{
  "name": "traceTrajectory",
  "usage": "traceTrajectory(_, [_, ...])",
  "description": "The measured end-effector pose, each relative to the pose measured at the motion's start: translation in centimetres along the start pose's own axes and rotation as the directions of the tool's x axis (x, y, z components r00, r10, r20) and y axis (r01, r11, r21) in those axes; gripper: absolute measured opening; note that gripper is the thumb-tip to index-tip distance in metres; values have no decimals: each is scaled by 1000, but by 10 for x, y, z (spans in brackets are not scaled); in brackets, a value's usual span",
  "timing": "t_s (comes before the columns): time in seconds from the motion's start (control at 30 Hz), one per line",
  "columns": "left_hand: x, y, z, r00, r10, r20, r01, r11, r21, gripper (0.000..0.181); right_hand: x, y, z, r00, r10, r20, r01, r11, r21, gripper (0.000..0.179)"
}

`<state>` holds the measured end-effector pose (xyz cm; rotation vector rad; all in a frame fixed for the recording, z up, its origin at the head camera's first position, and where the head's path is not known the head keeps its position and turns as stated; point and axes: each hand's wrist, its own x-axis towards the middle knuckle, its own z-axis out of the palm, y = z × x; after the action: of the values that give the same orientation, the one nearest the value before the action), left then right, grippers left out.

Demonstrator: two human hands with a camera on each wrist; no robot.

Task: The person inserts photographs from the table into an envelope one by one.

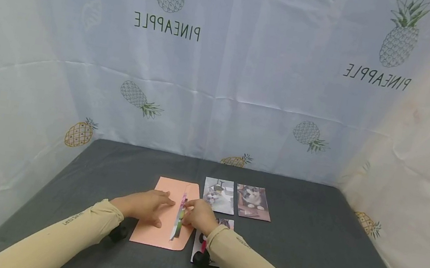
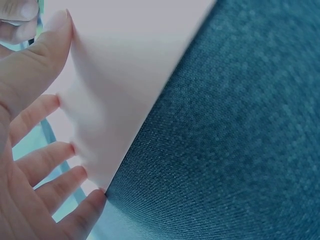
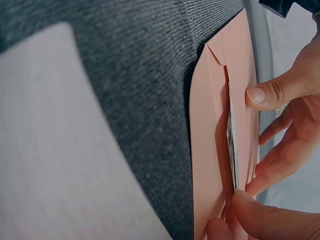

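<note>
A pink envelope (image 1: 156, 229) lies on the dark table with its opening facing right. Part of a photo card (image 1: 178, 229) shows as a narrow coloured strip along that opening. My left hand (image 1: 144, 204) rests on the envelope's left part, its fingers spread and the thumb on the paper. At the opening, my right hand (image 1: 201, 216) pinches the card's edge, with the thumb (image 3: 250, 205) right at the slot. In the right wrist view the envelope's flap (image 3: 204, 150) stands folded back, and most of the card is hidden inside.
Two cat photo cards, a greyish one (image 1: 220, 197) and a brownish one (image 1: 253, 203), lie side by side beyond the right hand. Another card (image 1: 198, 248) is partly covered by the right wrist. A pineapple-print curtain (image 1: 224, 70) hangs behind the table (image 1: 296, 257).
</note>
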<state>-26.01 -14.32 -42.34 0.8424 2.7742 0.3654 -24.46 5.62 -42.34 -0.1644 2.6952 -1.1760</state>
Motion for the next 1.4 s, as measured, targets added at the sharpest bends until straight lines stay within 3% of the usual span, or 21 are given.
traceTrajectory(0.27, [1,-1,1,1000,-17,3,18,1000,-14,63,2,-2,0,1000,15,-3,-15,1000,-2,41])
traceTrajectory(0.67, [0,-1,1,1000,13,-2,-13,1000,-11,63,5,-1,2,1000,26,-10,-27,998,-57,45])
traceTrajectory(1.07, [2,-3,2,1000,-4,-3,4,1000,-24,63,6,-2,2,999,34,2,-33,999,-40,47])
traceTrajectory(1.23, [1,-4,2,1000,3,-7,-3,1000,-15,63,6,-1,-1,1000,16,22,-16,1000,15,47])
traceTrajectory(1.4, [1,-5,4,1000,23,-13,-23,1000,-5,63,2,-1,-9,997,-8,75,-6,983,182,46])
